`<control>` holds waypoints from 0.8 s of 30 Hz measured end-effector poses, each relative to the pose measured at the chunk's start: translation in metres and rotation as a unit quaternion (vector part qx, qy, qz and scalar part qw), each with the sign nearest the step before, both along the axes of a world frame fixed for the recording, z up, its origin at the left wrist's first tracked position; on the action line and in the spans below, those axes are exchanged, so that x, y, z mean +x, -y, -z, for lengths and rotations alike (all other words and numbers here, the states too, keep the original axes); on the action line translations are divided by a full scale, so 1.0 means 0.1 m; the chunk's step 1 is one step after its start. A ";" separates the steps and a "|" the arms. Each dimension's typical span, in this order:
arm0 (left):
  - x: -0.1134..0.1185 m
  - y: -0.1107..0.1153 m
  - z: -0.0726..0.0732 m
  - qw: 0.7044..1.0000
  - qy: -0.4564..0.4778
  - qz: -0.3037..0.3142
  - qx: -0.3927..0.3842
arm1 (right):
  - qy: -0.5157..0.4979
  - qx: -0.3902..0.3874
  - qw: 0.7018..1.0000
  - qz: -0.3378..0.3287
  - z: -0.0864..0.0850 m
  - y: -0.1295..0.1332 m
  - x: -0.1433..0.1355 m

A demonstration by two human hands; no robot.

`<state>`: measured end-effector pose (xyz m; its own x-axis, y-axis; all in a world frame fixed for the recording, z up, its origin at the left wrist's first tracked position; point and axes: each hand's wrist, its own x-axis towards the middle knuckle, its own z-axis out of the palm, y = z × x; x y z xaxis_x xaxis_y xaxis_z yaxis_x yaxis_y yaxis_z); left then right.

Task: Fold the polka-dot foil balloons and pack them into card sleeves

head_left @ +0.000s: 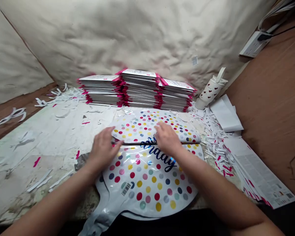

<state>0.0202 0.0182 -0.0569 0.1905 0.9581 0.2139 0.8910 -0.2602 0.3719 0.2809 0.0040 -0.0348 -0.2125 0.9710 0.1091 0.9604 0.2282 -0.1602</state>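
Observation:
A flat white foil balloon (149, 183) with coloured dots and blue lettering lies at the table's front edge, its grey tail hanging at the lower left. Its far part is folded over, with a crease running across the middle. My left hand (103, 147) grips the left end of the fold, thumb and fingers bent round the foil edge. On top of the folded part, right of centre, rests my right hand (167, 137), its fingers bent against the foil; the fingertips are partly blurred.
Several pink-edged packets stand in three stacks (140, 90) at the back. A white cup (211, 91) with hearts is right of them. Paper scraps (215, 144) and printed sheets (267, 180) lie right; more strips are left. A socket (255, 44) is upper right.

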 end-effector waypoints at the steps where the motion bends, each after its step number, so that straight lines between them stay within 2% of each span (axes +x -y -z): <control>1: -0.08 -0.06 -0.03 0.997 0.059 -0.044 -0.029 | 0.005 -0.028 0.999 -0.037 0.05 0.11 -0.14; 2: -0.16 -0.13 -0.06 0.988 0.115 -0.076 -0.068 | 0.008 -0.053 0.997 -0.058 0.09 0.21 -0.24; 4: -0.30 -0.24 -0.10 0.965 0.192 -0.083 -0.157 | 0.007 -0.102 0.993 -0.064 0.18 0.32 -0.32; 6: -0.37 -0.30 -0.13 0.958 0.181 -0.062 -0.213 | 0.003 -0.154 0.987 -0.046 0.24 0.34 -0.29; 8: -0.34 -0.30 -0.16 0.979 0.074 -0.059 -0.179 | -0.001 -0.186 0.982 -0.027 0.28 0.31 -0.26; 10: -0.21 -0.22 -0.17 0.994 -0.041 -0.076 -0.073 | -0.003 -0.187 0.982 -0.014 0.31 0.27 -0.27; 11: -0.11 -0.15 -0.16 0.995 -0.081 -0.060 -0.021 | -0.003 -0.182 0.983 -0.015 0.32 0.25 -0.28; 12: 0.00 -0.08 -0.13 0.994 -0.108 -0.019 0.013 | -0.003 -0.175 0.984 -0.019 0.34 0.25 -0.28; 14: 0.21 0.08 -0.05 0.985 -0.139 0.102 0.009 | -0.005 -0.160 0.986 -0.037 0.38 0.25 -0.21; 16: 0.35 0.22 0.04 0.967 -0.172 0.184 -0.043 | -0.004 -0.151 0.988 -0.029 0.41 0.28 0.02; 17: 0.38 0.26 0.09 0.962 -0.182 0.191 -0.071 | 0.002 -0.146 0.989 0.011 0.42 0.31 0.20; 19: 0.40 0.30 0.13 0.958 -0.193 0.181 -0.107 | 0.026 -0.133 0.979 0.150 0.41 0.43 0.61; 20: 0.41 0.31 0.12 0.958 -0.195 0.178 -0.116 | 0.042 -0.119 0.964 0.234 0.39 0.51 0.80; 21: 0.44 0.30 0.11 0.958 -0.195 0.176 -0.118 | 0.053 -0.103 0.951 0.286 0.36 0.60 0.96; 22: 0.48 0.30 0.08 0.958 -0.192 0.176 -0.116 | 0.059 -0.083 0.947 0.305 0.34 0.69 1.05; 24: 0.64 0.29 0.03 0.961 -0.181 0.183 -0.100 | 0.047 -0.053 0.967 0.246 0.31 0.83 1.08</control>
